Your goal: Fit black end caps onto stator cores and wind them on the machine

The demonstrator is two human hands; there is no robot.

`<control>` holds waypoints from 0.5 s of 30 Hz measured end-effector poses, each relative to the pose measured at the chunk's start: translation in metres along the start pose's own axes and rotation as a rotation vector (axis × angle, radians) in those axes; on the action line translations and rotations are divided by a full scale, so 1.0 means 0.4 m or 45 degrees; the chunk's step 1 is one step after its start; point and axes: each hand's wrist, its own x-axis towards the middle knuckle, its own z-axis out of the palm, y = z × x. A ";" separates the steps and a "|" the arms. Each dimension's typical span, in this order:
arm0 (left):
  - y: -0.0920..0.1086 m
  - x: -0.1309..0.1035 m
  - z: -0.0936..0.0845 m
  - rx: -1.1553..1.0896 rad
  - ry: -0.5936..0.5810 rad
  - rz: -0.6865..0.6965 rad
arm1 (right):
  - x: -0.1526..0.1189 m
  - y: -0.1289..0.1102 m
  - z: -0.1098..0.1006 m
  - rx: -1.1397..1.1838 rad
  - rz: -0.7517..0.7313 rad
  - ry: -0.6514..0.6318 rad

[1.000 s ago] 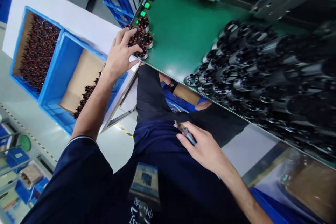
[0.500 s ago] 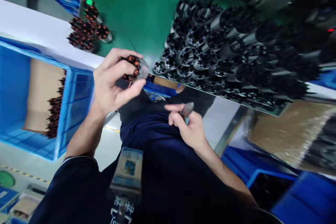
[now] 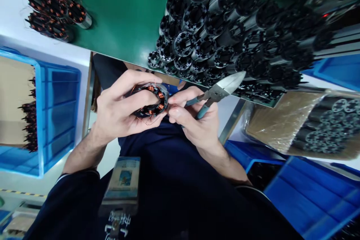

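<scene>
My left hand (image 3: 120, 107) is wrapped round a copper-wound stator (image 3: 159, 99), its open end with orange coils turned to the right. Thin copper wires stick out from it. My right hand (image 3: 197, 120) holds a pair of cutting pliers (image 3: 218, 92) with blue-green handles, jaws pointing up and right, away from the stator. The thumb and forefinger of that hand pinch together at the stator's right edge; whether a wire is between them is too small to tell. Several wound stators (image 3: 56, 7) stand on the green mat (image 3: 118, 15) at the upper left.
Rows of black-ended metal cores (image 3: 197, 15) crowd the mat's right side up to its front edge. A blue crate (image 3: 57, 105) is at the left. At the right are a plastic-lined box (image 3: 278, 120) of grey cylinders and a blue bin (image 3: 312, 195).
The stator has turned its coil end to the right. My right hand has come up beside it, and the pliers now show clearly. The camera view has shifted to the right.
</scene>
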 end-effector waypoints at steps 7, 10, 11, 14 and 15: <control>-0.010 -0.023 -0.006 0.146 -0.046 0.009 | 0.029 -0.030 -0.045 0.056 0.197 -0.264; -0.029 -0.029 -0.009 0.065 0.040 -0.099 | 0.021 -0.023 -0.057 0.166 0.217 -0.390; -0.034 -0.034 -0.004 -0.011 0.089 -0.153 | 0.012 -0.020 -0.055 0.271 0.187 -0.404; -0.039 -0.055 0.036 -0.307 0.250 -0.302 | -0.018 -0.020 -0.039 0.594 0.161 -0.310; -0.036 -0.063 0.055 -0.424 0.295 -0.356 | -0.025 -0.022 -0.034 0.646 0.195 -0.264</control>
